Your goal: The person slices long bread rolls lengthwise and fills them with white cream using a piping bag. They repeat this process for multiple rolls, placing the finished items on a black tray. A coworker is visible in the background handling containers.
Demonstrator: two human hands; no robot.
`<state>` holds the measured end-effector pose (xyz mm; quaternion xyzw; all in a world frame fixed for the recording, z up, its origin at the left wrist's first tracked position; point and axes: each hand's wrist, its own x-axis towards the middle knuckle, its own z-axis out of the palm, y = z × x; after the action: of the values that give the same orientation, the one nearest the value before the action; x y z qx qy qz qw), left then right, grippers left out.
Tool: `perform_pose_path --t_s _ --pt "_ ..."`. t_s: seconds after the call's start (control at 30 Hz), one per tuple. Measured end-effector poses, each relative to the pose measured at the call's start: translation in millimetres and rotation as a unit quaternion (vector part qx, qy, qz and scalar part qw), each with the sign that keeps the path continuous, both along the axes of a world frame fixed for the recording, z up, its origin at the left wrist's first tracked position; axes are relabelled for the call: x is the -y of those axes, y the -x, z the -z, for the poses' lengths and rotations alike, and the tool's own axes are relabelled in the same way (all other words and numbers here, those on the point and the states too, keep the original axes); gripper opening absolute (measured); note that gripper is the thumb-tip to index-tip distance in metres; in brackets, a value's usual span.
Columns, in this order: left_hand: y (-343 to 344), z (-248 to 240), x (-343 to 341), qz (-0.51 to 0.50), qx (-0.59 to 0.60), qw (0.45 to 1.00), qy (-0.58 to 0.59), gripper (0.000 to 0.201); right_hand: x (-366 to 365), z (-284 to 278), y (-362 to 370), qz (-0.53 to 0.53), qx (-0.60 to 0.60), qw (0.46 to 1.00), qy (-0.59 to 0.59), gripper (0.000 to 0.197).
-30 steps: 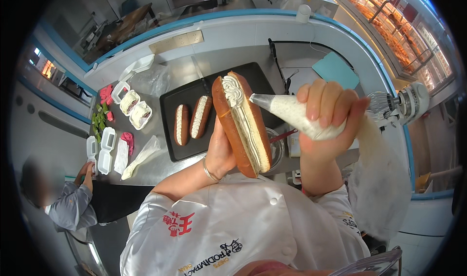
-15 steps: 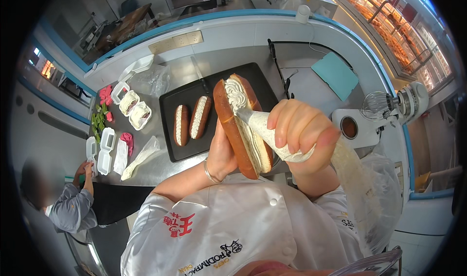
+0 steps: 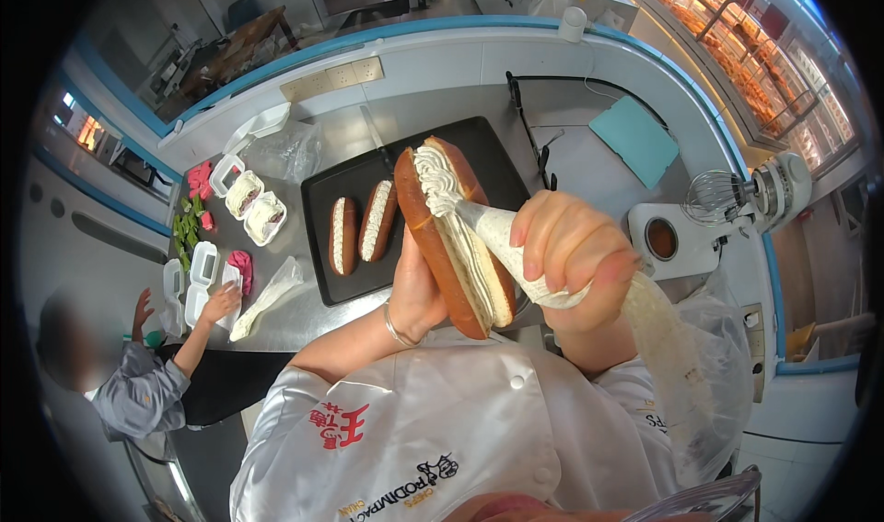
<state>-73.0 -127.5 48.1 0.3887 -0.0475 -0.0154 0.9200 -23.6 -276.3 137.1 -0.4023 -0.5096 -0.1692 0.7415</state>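
Your left hand (image 3: 417, 290) cups the bun (image 3: 440, 264). Your right hand (image 3: 578, 260) wraps tight around the bag (image 3: 502, 237), whose tip (image 3: 468, 211) meets the cream (image 3: 436, 178).

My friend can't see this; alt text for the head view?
A person's left hand holds a long split bun while the right hand grips a piping bag, its tip at the cream. Two more filled buns lie on a black tray.
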Motion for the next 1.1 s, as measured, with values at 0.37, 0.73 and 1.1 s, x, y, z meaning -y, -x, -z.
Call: perform_pose_path --t_s 0.37,0.73,1.1 --pt "-1 3 4 0.045 -0.063 0.979 0.187 0.059 -8 0 15 -0.031 -0.004 0.999 -0.027 0.049" --pt "2 12 -1 0.01 -0.029 0.99 0.137 0.056 -1 5 17 -0.006 -0.025 1.0 -0.008 0.049" --pt "-3 -7 2 -0.003 -0.076 0.976 0.202 0.056 2 3 18 0.011 -0.001 1.0 0.001 0.047"
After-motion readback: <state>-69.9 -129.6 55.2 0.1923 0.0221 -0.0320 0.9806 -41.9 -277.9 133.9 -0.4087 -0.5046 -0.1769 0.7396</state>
